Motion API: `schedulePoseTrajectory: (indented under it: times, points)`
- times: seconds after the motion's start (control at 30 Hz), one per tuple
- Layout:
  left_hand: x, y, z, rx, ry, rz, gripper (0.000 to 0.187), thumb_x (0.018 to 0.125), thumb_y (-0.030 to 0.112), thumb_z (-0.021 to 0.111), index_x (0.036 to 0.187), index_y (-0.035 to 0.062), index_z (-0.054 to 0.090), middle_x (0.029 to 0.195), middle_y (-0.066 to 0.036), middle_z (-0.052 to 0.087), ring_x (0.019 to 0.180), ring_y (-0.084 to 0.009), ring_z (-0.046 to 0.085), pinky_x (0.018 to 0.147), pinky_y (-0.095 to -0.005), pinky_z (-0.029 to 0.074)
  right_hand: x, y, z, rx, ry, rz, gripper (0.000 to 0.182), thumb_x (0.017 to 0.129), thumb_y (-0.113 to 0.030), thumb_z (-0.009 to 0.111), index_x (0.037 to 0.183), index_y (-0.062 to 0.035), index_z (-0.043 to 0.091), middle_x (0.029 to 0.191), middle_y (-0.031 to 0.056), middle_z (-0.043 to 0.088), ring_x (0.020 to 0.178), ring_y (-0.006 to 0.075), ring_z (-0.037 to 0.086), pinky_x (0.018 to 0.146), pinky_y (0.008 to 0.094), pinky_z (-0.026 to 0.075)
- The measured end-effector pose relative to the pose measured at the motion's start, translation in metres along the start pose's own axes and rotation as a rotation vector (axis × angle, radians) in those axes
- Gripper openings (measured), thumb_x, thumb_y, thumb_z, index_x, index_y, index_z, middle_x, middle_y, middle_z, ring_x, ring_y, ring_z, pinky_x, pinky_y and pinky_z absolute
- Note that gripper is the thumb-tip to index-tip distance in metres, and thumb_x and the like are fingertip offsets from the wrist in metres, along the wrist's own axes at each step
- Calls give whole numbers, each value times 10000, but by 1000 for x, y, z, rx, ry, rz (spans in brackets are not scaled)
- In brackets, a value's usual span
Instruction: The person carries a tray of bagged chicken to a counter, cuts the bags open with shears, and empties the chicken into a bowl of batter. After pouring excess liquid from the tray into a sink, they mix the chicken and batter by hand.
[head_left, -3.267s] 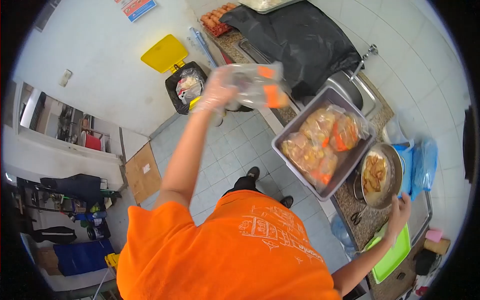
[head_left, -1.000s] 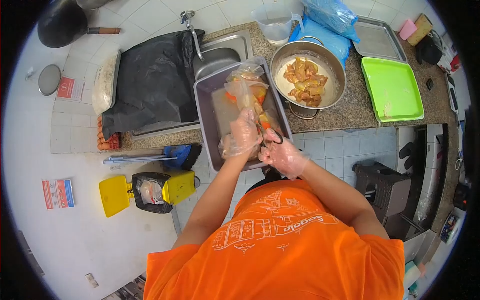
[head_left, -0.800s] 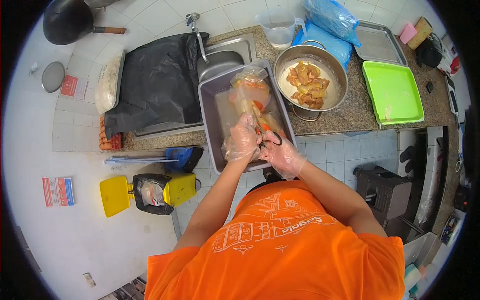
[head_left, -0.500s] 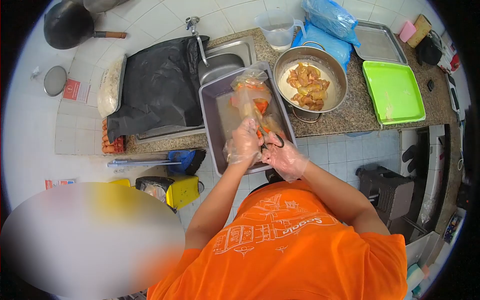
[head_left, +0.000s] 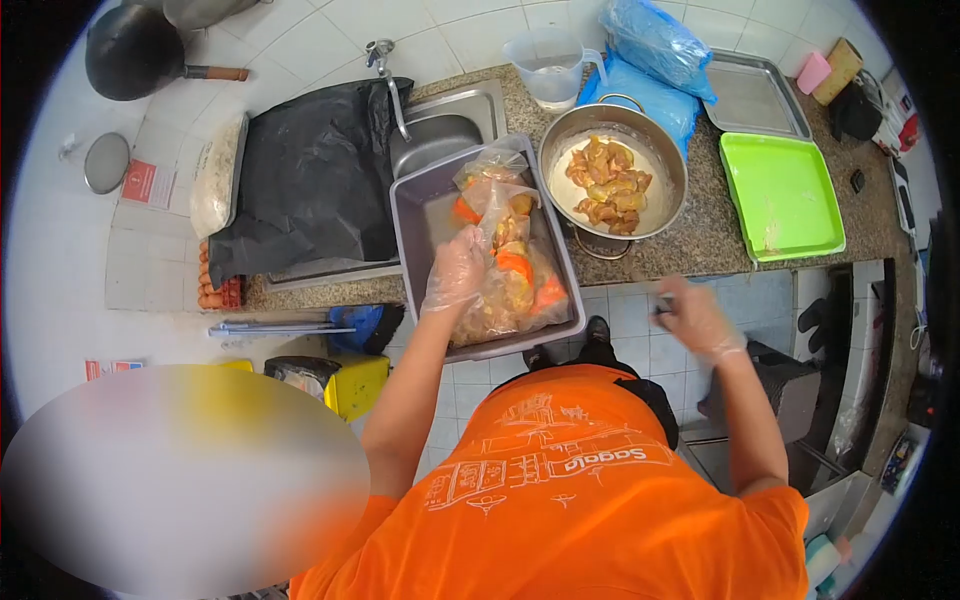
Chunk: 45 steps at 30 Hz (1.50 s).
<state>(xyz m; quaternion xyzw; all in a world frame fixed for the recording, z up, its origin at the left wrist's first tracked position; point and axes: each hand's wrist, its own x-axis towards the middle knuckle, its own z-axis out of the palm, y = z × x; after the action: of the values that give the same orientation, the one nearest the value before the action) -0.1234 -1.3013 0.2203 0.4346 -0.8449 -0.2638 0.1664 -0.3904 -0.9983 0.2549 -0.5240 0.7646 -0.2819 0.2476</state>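
Observation:
My left hand [head_left: 460, 270], in a clear plastic glove, is closed on the edge of a clear plastic bag [head_left: 515, 265]. Orange and yellowish pieces of food show inside the bag, which lies in a grey plastic tub [head_left: 408, 215]. A second clear bag [head_left: 490, 170] rests toward the far end of the tub. My right hand [head_left: 702, 318], gloved too, is off to the right of the tub above the floor and smeared by motion. It is closed around scissors [head_left: 663, 306], of which only a dark, blurred part shows.
Right of the tub stands a metal pot [head_left: 683, 180] with meat pieces over white powder. A green tray [head_left: 785, 195], a metal tray [head_left: 757, 95], blue bags [head_left: 655, 50] and a measuring jug [head_left: 548, 65] sit along the counter. A sink [head_left: 445, 140] lies behind the tub.
My right hand has swung away from the bag to the right, taking the scissors with it. My left hand has shifted slightly left, and the near bag now spreads wider in the tub.

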Motion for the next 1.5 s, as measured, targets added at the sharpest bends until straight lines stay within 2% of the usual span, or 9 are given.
schedulePoseTrajectory:
  times: [0.17, 0.33, 0.53, 0.6, 0.87, 1.07, 1.17, 1.43, 1.5]
  points:
    - [0, 40, -3, 94, -141, -53, 261, 940, 261, 669, 1026, 14, 681, 903, -304, 707, 914, -529, 679, 787, -570, 544, 30, 165, 43, -623, 143, 144, 169, 848, -181, 720, 833, -13, 733, 802, 218, 731, 786, 433, 719, 745, 513, 583]
    - [10, 42, -8, 251, -215, -112, 254, 884, 208, 700, 1070, 34, 707, 970, -298, 716, 985, -486, 691, 849, -542, 554, 41, 14, 20, -637, -90, 115, 161, 893, -130, 633, 791, -58, 734, 794, 161, 725, 800, 358, 734, 746, 475, 587]
    - [9, -2, 28, 235, -255, -104, 242, 972, 193, 560, 1029, 26, 727, 1041, -244, 742, 976, -420, 720, 854, -516, 560, 110, -96, 113, 288, -191, -344, 795, 826, -420, 795, 1455, -7, 537, 1401, 197, 642, 1260, 336, 639, 1078, 433, 493]
    - [14, 0, 29, 178, -95, -206, 250, 976, 197, 555, 1020, 22, 727, 1040, -242, 743, 971, -415, 722, 851, -513, 561, 153, -96, 152, 669, -400, -216, 683, 796, -197, 816, 1389, 36, 572, 1360, 171, 669, 1276, 274, 626, 1098, 415, 478]
    - [23, -32, 29, 54, -54, -295, 286, 992, 215, 533, 983, 4, 727, 1034, -233, 745, 953, -394, 730, 841, -503, 566, 126, -49, 170, -432, -155, -578, 153, 900, -160, 628, 853, -32, 696, 722, 205, 639, 643, 409, 627, 600, 507, 489]
    - [27, -63, 34, -53, 108, -388, 203, 929, 145, 607, 1073, 73, 731, 1007, -288, 707, 1004, -465, 693, 855, -516, 543, 84, -65, 128, -607, -125, -793, 180, 807, -149, 672, 966, -106, 743, 703, 118, 623, 597, 302, 618, 554, 464, 499]
    - [25, -21, -5, -67, -60, -242, 237, 943, 160, 595, 1125, 68, 715, 1042, -298, 701, 1026, -483, 674, 881, -526, 532, 82, -101, 91, -567, -330, -480, 266, 847, -144, 644, 1096, -86, 719, 796, 117, 658, 723, 319, 652, 655, 469, 531]
    - [9, 20, -24, -244, -100, -85, 196, 930, 64, 552, 1079, 38, 676, 1044, -310, 690, 1040, -507, 649, 919, -571, 504, 173, -115, 145, -382, -174, -754, 498, 873, -169, 629, 1318, 54, 620, 1286, 240, 623, 1156, 372, 629, 1033, 430, 488]
    - [8, 13, -29, -180, -98, -17, 202, 916, 38, 551, 1078, 31, 670, 1067, -300, 690, 1054, -496, 647, 925, -567, 504, 169, -122, 145, -695, -230, -775, 551, 893, -144, 597, 1397, 74, 549, 1491, 291, 453, 1349, 450, 483, 1125, 498, 417]
